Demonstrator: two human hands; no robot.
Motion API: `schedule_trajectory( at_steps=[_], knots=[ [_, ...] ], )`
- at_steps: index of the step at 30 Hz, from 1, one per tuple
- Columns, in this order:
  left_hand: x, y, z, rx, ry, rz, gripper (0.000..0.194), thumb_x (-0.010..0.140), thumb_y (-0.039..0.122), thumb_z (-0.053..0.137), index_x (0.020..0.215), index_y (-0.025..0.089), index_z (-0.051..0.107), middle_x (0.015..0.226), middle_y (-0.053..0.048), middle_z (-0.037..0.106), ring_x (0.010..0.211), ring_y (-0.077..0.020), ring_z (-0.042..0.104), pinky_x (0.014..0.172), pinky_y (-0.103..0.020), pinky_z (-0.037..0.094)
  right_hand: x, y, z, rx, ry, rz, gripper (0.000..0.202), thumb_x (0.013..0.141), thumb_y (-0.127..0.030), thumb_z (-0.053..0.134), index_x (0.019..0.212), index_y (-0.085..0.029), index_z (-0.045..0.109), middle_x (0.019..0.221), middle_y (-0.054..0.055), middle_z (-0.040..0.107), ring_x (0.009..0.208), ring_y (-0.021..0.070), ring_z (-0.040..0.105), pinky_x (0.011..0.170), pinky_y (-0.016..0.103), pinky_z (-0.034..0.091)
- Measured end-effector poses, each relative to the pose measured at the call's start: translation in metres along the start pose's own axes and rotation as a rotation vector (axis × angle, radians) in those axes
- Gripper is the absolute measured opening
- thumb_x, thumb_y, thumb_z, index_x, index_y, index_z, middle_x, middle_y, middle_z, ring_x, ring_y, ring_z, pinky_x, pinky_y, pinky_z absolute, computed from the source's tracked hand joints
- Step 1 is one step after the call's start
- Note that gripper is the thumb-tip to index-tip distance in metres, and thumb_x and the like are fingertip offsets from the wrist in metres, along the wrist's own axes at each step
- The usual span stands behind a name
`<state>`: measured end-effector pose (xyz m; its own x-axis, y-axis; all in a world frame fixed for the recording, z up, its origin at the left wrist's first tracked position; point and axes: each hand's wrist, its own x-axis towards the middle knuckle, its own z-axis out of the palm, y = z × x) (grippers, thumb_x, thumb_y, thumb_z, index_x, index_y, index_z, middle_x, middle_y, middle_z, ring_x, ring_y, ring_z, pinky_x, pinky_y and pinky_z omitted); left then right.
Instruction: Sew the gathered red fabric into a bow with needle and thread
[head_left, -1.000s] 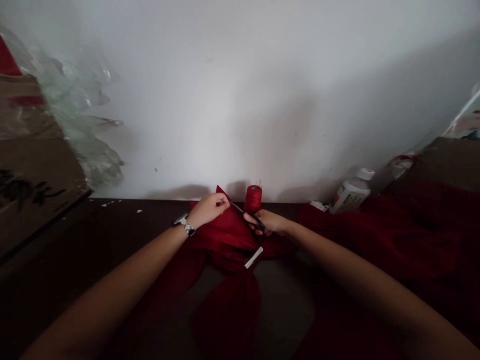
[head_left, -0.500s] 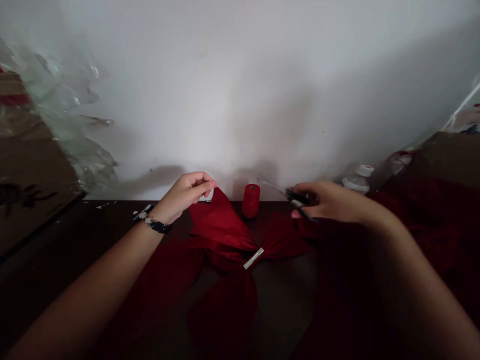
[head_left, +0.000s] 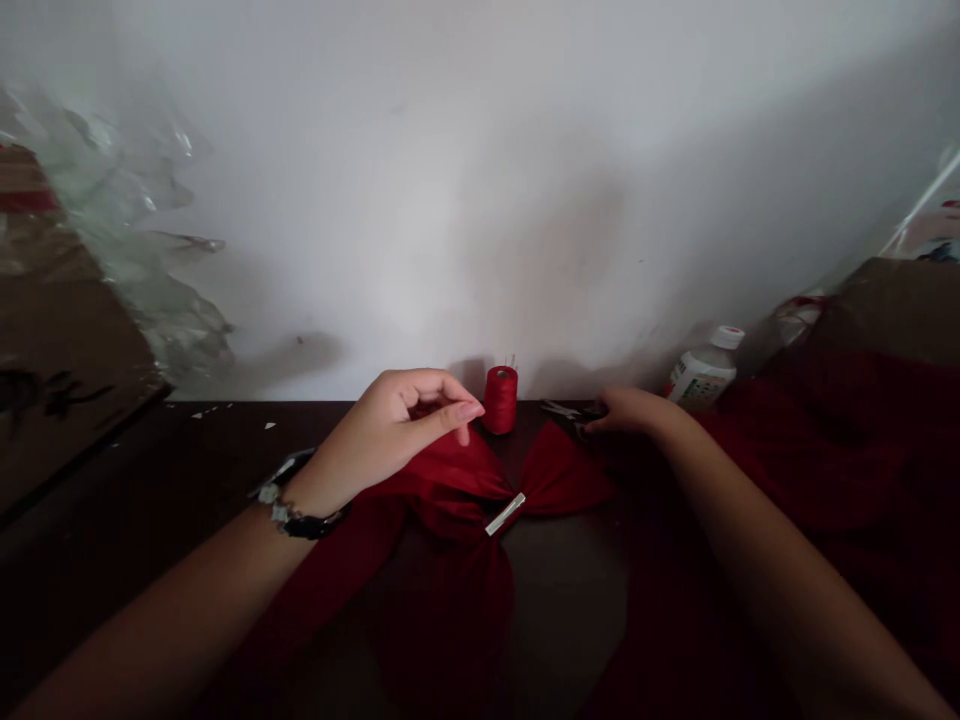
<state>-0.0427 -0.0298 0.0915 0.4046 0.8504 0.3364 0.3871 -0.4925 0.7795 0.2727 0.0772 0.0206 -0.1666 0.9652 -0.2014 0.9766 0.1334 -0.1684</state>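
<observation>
- Red cloth [head_left: 566, 478]: gathered on the table beneath your left hand; handle lightly, sparing the folds.
- Left hand [head_left: 390, 430]: half-curled, thumb near fingers; any hold unclear.
- Right hand [head_left: 634, 410]: fingers bent at the scissors [head_left: 559, 410]; grip unclear. Best lay blades flat, clear of spool [head_left: 501, 402].
- Pale clip [head_left: 505, 514]: across the gather; avoid knocking.
</observation>
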Motion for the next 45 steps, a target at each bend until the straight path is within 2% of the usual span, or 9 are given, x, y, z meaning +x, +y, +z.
schedule_trajectory(
  at_steps=[4, 7, 11, 14, 18, 24, 35, 39, 45],
  knots=[
    [-0.008, 0.008, 0.005, -0.171, -0.055, -0.063, 0.017, 0.084, 0.033, 0.063, 0.077, 0.019, 0.071, 0.065, 0.0, 0.071, 0.054, -0.0088, 0.051, 0.05, -0.019, 0.036, 0.006, -0.015, 0.01, 0.044, 0.08, -0.074, 0.014, 0.07, -0.028, 0.073, 0.063, -0.018, 0.066, 0.066, 0.009, 0.065, 0.068, 0.0231, 0.061, 0.061, 0.031, 0.041],
    [-0.012, 0.009, 0.009, -0.316, -0.114, -0.123, 0.016, 0.084, 0.033, 0.065, 0.078, 0.02, 0.071, 0.063, 0.0, 0.071, 0.051, -0.0068, 0.051, 0.046, -0.017, 0.035, -0.009, -0.035, 0.001, 0.114, 0.173, -0.147, 0.008, 0.075, -0.023, 0.068, 0.075, -0.015, 0.068, 0.08, 0.013, 0.068, 0.076, 0.0251, 0.062, 0.067, 0.033, 0.043],
    [-0.016, 0.012, 0.015, -0.398, -0.151, -0.156, 0.015, 0.083, 0.033, 0.066, 0.076, 0.02, 0.072, 0.062, 0.0, 0.072, 0.046, -0.0057, 0.052, 0.043, -0.015, 0.036, -0.06, -0.076, -0.019, 0.32, 0.292, -0.376, 0.026, 0.093, -0.037, 0.047, 0.104, -0.02, 0.063, 0.089, 0.006, 0.068, 0.074, 0.0154, 0.061, 0.067, 0.026, 0.046],
    [-0.017, 0.016, 0.017, -0.386, -0.157, -0.163, 0.013, 0.082, 0.03, 0.067, 0.076, 0.02, 0.072, 0.064, -0.001, 0.073, 0.051, -0.0078, 0.06, 0.046, -0.015, 0.044, -0.105, -0.103, -0.027, 0.785, 0.376, -0.725, 0.02, 0.091, -0.033, 0.054, 0.091, -0.017, 0.064, 0.079, 0.003, 0.066, 0.063, 0.0108, 0.058, 0.058, 0.022, 0.046],
    [-0.019, 0.022, 0.018, -0.309, -0.168, -0.129, 0.01, 0.082, 0.027, 0.067, 0.076, 0.02, 0.072, 0.07, 0.0, 0.075, 0.064, -0.0113, 0.068, 0.06, -0.018, 0.054, -0.139, -0.118, -0.028, 0.767, 0.479, -0.844, 0.006, 0.086, -0.02, 0.061, 0.089, -0.018, 0.065, 0.08, 0.002, 0.068, 0.066, 0.01, 0.061, 0.058, 0.02, 0.048],
    [-0.025, 0.03, 0.018, -0.202, -0.143, -0.044, 0.013, 0.084, 0.022, 0.064, 0.072, 0.02, 0.068, 0.065, 0.003, 0.072, 0.059, -0.0078, 0.065, 0.054, -0.012, 0.05, -0.138, -0.12, -0.02, 0.598, 0.572, -1.003, 0.007, 0.084, -0.014, 0.065, 0.089, -0.016, 0.062, 0.076, 0.001, 0.068, 0.065, 0.0073, 0.061, 0.059, 0.017, 0.049],
    [-0.031, 0.039, 0.016, -0.062, -0.031, -0.021, 0.016, 0.084, 0.024, 0.061, 0.069, 0.019, 0.064, 0.051, 0.004, 0.061, 0.043, -0.0069, 0.051, 0.041, -0.015, 0.04, -0.141, -0.108, -0.029, 0.574, 0.538, -0.89, 0.007, 0.093, -0.019, 0.049, 0.087, -0.023, 0.049, 0.07, -0.001, 0.056, 0.054, 0.0085, 0.051, 0.048, 0.018, 0.044],
    [-0.029, 0.04, 0.019, -0.069, -0.042, 0.017, 0.015, 0.083, 0.02, 0.061, 0.068, 0.018, 0.064, 0.052, 0.005, 0.061, 0.043, -0.0054, 0.049, 0.041, -0.014, 0.038, -0.14, -0.11, -0.028, 0.556, 0.48, -0.934, 0.014, 0.089, -0.023, 0.059, 0.101, -0.022, 0.052, 0.086, 0.003, 0.063, 0.069, 0.0111, 0.06, 0.056, 0.019, 0.048],
    [-0.03, 0.038, 0.022, -0.068, -0.058, 0.057, 0.016, 0.085, 0.014, 0.059, 0.069, 0.016, 0.062, 0.054, 0.005, 0.062, 0.047, -0.003, 0.051, 0.045, -0.01, 0.039, -0.136, -0.114, -0.02, 0.481, 0.568, -1.033, 0.009, 0.09, -0.01, 0.051, 0.086, -0.017, 0.053, 0.075, 0.001, 0.058, 0.07, 0.0104, 0.056, 0.061, 0.021, 0.045]
  ],
)
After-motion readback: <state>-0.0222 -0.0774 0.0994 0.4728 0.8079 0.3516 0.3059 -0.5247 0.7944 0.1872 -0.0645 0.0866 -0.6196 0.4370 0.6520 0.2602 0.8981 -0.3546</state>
